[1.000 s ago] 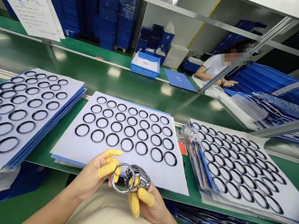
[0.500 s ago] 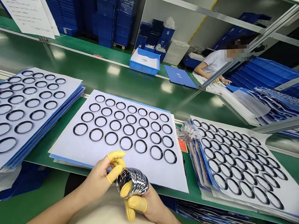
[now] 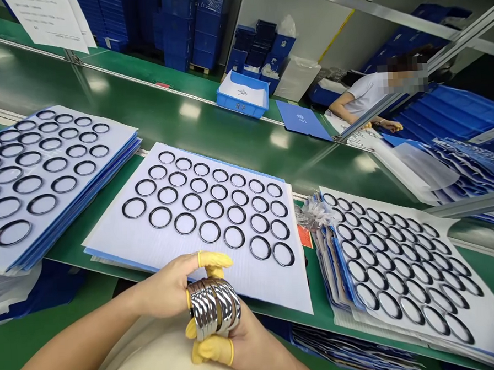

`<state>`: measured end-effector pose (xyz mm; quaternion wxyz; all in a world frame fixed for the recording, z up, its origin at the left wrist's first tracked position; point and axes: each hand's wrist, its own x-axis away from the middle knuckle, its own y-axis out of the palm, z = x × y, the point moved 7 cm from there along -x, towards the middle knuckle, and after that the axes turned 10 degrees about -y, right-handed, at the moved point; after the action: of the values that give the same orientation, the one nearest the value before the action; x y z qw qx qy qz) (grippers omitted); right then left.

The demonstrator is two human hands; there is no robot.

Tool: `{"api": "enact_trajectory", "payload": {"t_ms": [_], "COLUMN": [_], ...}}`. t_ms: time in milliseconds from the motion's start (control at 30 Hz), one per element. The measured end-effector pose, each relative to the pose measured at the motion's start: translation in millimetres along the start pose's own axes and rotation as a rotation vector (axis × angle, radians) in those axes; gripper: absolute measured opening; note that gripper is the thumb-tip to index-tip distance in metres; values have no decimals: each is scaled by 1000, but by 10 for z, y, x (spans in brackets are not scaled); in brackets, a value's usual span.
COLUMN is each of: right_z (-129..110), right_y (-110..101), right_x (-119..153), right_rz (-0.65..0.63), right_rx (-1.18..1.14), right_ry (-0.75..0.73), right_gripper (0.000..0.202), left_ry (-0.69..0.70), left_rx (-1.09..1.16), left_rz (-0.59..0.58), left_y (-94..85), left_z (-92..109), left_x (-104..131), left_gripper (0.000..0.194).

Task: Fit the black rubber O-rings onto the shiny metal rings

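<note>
Held low in front of me is a stack of shiny chrome rings (image 3: 215,308), with several gaps between its bands. My right hand (image 3: 242,342) grips the stack from below and the right, yellow finger cots on its fingertips. From the left, my left hand (image 3: 173,285) closes around the stack's near end and top; its cotted fingers are partly hidden behind the rings. Just beyond both hands lies a white sheet (image 3: 121,241) on a blue board, bearing rows of dark-edged rings (image 3: 209,231). Its strip nearest me is bare.
Stacked boards with ring-covered sheets stand left (image 3: 106,176) and right (image 3: 424,330). A crumpled plastic bundle (image 3: 315,215) sits between sheets. Across the green conveyor (image 3: 144,110) are a blue bin (image 3: 243,105) and a co-worker (image 3: 362,99) behind a metal frame.
My left hand has moved right and onto the ring stack, from fingers pinched beside it. The stack has turned so its outer bands face me. The view has shifted slightly.
</note>
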<state>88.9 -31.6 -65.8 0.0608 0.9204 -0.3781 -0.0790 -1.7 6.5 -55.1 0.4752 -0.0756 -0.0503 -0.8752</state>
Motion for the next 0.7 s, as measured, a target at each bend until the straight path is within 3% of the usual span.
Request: {"api": "enact_trajectory", "payload": {"t_ms": [200,467,700], "right_z": [37,-33,-47], "right_y": [-7,-35,-47], "right_x": [28,54,116], "right_rz": [-55,-46,-31], "right_rx": [73,158,213], "right_ry": [-26,-62,-99], "right_gripper": [27,38,24], "left_ry": [221,311,352], "left_rx": [-143,-339,-417], "left_rz": [1,-40,-81], "left_y": [28,109,213], "left_z": [266,410,494], "left_x": [-87,-115,-120], "left_gripper": [22,17,12]}}
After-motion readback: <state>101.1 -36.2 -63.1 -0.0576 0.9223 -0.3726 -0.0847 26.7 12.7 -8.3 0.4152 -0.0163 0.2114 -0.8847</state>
